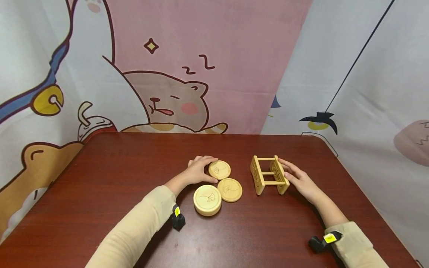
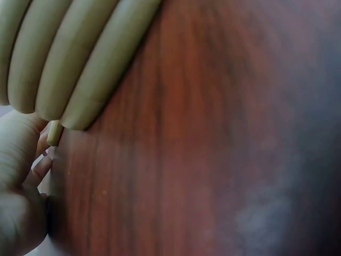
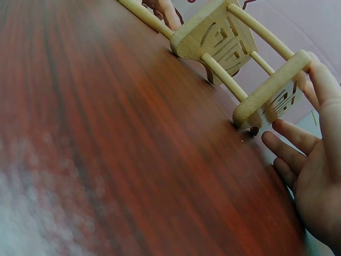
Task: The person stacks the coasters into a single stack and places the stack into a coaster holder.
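My left hand (image 1: 197, 172) is at a round wooden coaster (image 1: 219, 170) engraved with a ginkgo leaf, thumb at its near rim and fingers at its far rim. Against it lies a second coaster (image 1: 229, 190). A stack of coasters (image 1: 207, 200) stands just nearer; its layered edges fill the upper left of the left wrist view. To the right, an open wooden coaster rack (image 1: 269, 175) has two cut-out end panels joined by rods. My right hand (image 1: 298, 180) touches the rack's right panel from outside, lower fingers spread apart from it in the right wrist view.
The dark red-brown wooden table (image 1: 147, 156) extends around the objects. A cartoon-printed curtain (image 1: 248, 74) hangs behind its far edge and along the sides. Each sleeved wrist carries a small black camera (image 1: 177, 219).
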The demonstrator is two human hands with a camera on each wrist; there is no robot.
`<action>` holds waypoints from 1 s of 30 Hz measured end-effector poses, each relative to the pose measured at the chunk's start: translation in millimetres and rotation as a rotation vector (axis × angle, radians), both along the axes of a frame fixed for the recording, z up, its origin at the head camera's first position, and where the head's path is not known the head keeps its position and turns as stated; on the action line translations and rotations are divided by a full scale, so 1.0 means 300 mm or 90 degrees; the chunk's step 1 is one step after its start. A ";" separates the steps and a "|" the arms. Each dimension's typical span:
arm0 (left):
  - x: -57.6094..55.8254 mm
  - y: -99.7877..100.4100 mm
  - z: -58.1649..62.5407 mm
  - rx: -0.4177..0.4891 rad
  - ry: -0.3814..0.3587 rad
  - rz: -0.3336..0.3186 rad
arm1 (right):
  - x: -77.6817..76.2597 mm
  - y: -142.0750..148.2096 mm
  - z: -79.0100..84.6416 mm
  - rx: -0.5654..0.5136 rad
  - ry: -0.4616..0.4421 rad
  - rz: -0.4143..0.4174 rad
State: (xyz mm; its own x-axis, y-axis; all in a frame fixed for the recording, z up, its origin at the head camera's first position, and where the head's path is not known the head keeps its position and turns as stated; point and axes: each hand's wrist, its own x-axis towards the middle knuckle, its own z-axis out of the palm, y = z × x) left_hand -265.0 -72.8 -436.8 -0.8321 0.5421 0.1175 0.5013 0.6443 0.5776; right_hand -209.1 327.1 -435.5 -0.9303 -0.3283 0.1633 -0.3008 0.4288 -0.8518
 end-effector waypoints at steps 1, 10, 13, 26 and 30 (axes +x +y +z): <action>-0.001 0.000 0.001 -0.002 0.000 -0.002 | 0.000 0.000 0.001 0.001 0.000 -0.001; -0.001 0.003 0.012 -0.004 -0.007 -0.007 | 0.002 -0.001 0.004 0.000 -0.004 0.000; 0.000 0.001 0.013 0.002 -0.012 -0.007 | 0.003 -0.003 0.005 0.004 -0.001 0.001; 0.004 -0.017 -0.006 0.069 -0.005 0.007 | 0.004 -0.004 0.000 0.001 0.012 0.004; 0.009 -0.022 -0.012 0.089 -0.004 0.010 | 0.004 -0.003 0.001 0.003 0.002 -0.004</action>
